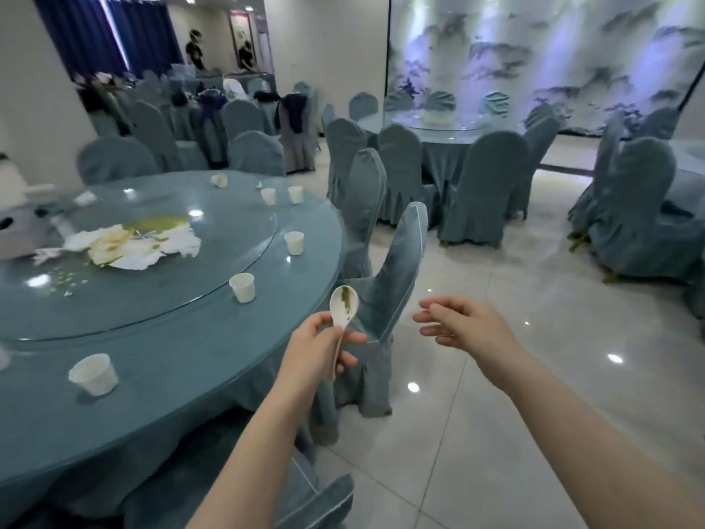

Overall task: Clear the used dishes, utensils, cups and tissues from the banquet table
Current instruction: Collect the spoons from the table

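Holding a white spoon (342,314) upright by its handle, the left hand (318,349) sits just off the edge of the round banquet table (164,360), forearm reaching up from the lower middle of view. Thumb and fingers are clamped on the handle; the bowl points up and carries a green smear. Right hand (463,325) is further from the table, over the tiled floor, palm turned inward, fingers loosely spread and slightly curled, gripping nothing. Its forearm runs in from the lower right corner.

On the table: a glass turntable (152,284) at centre, bearing a heap of soiled white tissues (133,242) with green spill beside it. Small white paper cups stand around the turntable's rim: one nearest the table's edge (94,374), one near the spoon (243,287), one further along (294,242), two close together at the far side (281,195), one more tipped beyond them (219,180). A covered chair (385,299) stands just beside the table, behind the spoon.
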Demonstrator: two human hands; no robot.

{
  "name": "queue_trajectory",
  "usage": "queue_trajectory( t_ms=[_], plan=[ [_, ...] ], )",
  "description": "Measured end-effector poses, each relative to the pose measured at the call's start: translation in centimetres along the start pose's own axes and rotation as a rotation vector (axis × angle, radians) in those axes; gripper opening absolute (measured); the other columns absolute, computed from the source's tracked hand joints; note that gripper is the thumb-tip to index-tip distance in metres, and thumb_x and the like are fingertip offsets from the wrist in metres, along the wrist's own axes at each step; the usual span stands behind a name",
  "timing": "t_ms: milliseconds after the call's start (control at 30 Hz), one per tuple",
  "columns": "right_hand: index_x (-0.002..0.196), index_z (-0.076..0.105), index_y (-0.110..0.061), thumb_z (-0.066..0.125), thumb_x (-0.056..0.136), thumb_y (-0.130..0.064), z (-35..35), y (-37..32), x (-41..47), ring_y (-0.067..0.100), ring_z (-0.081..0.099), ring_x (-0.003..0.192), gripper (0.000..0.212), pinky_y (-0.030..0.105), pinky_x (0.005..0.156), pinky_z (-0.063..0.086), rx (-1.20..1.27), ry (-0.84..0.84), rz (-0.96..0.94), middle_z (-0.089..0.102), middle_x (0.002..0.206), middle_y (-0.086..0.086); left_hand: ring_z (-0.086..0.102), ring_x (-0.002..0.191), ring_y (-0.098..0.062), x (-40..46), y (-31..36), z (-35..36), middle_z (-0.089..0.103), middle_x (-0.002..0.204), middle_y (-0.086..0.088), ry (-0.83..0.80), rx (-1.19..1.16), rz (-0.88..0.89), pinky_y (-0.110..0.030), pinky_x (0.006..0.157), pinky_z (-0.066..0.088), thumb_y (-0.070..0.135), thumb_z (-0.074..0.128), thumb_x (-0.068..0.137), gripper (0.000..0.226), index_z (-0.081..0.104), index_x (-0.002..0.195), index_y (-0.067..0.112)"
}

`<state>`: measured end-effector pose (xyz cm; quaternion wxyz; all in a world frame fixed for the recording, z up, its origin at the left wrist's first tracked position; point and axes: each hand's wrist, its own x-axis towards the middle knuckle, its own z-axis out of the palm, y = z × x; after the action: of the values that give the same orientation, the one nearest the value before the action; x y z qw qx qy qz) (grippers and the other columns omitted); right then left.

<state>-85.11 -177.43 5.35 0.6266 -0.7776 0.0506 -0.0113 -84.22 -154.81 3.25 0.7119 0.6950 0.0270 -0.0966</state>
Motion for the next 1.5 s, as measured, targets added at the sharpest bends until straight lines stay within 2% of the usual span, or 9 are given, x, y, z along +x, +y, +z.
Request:
queue_trajectory(
  t_ms=[167,300,400,567,700,900,1100,1233,1500],
  plan=[
    [0.102,0.068,-0.025,0.055,0.095,-0.025,-3.4,2.4,9.5,0.014,0.071,0.086,0.014,0.03,0.077,0.053,-0.03,-0.218,-0.016,0.075,0.092,-0.008,0.059,0.052,-0.016,5.2,0.2,4.9,0.075,0.087,-0.007,0.183,-0.062,-0.043,-0.027,0.053,0.043,0.01,0.043,0.098,0.015,0.053,0.104,0.021],
    [0.104,0.067,-0.022,0.055,0.095,-0.023,-6.9,2.5,17.7,0.012,0.071,0.083,0.015,0.028,0.075,0.053,-0.023,-0.332,-0.024,0.075,0.092,-0.007,0.06,0.05,-0.015,10.1,0.8,9.1,0.076,0.086,-0.006,0.323,-0.092,-0.058,-0.027,0.052,0.043,0.01,0.043,0.097,0.016,0.054,0.106,0.019],
    [0.104,0.067,-0.019,0.054,0.096,-0.02,-7.9,2.0,23.6,0.014,0.072,0.083,0.015,0.029,0.079,0.055,0.0,-0.414,-0.017,0.075,0.092,-0.004,0.059,0.049,-0.014,13.7,1.0,11.7,0.076,0.086,-0.005,0.399,-0.1,-0.076,-0.025,0.049,0.044,0.011,0.043,0.097,0.016,0.053,0.106,0.02],
    [0.104,0.067,-0.021,0.054,0.096,-0.019,-9.5,1.6,32.1,0.014,0.071,0.086,0.015,0.022,0.073,0.055,-0.03,-0.57,-0.057,0.075,0.093,-0.006,0.059,0.049,-0.013,21.2,2.3,13.5,0.076,0.086,-0.007,0.562,-0.177,-0.074,-0.023,0.045,0.045,0.011,0.042,0.099,0.015,0.05,0.109,0.019],
    [0.105,0.064,-0.02,0.056,0.095,-0.016,-12.8,2.2,41.9,0.015,0.071,0.084,0.014,0.024,0.075,0.056,-0.002,-0.556,-0.054,0.075,0.091,-0.004,0.058,0.048,-0.014,31.6,3.5,15.7,0.075,0.086,-0.01,0.602,-0.236,0.009,-0.021,0.043,0.045,0.01,0.041,0.099,0.015,0.052,0.109,0.014],
    [0.103,0.066,-0.02,0.054,0.094,-0.015,-20.2,3.1,57.0,0.015,0.069,0.085,0.015,0.029,0.079,0.054,-0.038,-0.482,-0.019,0.075,0.092,-0.003,0.062,0.051,-0.016,50.4,6.3,21.7,0.075,0.09,-0.009,0.484,-0.243,0.043,-0.021,0.042,0.044,0.012,0.038,0.099,0.015,0.049,0.11,0.013],
    [0.103,0.066,-0.019,0.056,0.093,-0.016,-28.1,4.6,72.3,0.011,0.069,0.081,0.014,0.031,0.081,0.052,-0.08,-0.405,0.032,0.075,0.091,-0.004,0.062,0.051,-0.017,66.2,8.4,28.0,0.075,0.088,-0.011,0.377,-0.223,-0.011,-0.023,0.042,0.045,0.013,0.04,0.099,0.014,0.048,0.111,0.012],
    [0.103,0.066,-0.018,0.056,0.093,-0.017,-31.4,6.0,83.8,0.013,0.07,0.084,0.014,0.031,0.081,0.053,-0.105,-0.399,0.028,0.075,0.092,-0.004,0.063,0.053,-0.015,76.5,9.2,31.1,0.075,0.089,-0.008,0.425,-0.178,-0.013,-0.024,0.047,0.046,0.014,0.042,0.099,0.014,0.05,0.11,0.015],
    [0.1,0.066,-0.02,0.055,0.094,-0.016,-34.0,6.0,107.6,0.014,0.07,0.084,0.012,0.026,0.075,0.052,-0.123,-0.528,0.028,0.076,0.09,-0.005,0.054,0.043,-0.011,95.8,11.3,34.7,0.075,0.084,-0.007,0.617,-0.225,-0.044,-0.022,0.04,0.042,0.016,0.045,0.098,0.013,0.055,0.106,0.018]
  ],
)
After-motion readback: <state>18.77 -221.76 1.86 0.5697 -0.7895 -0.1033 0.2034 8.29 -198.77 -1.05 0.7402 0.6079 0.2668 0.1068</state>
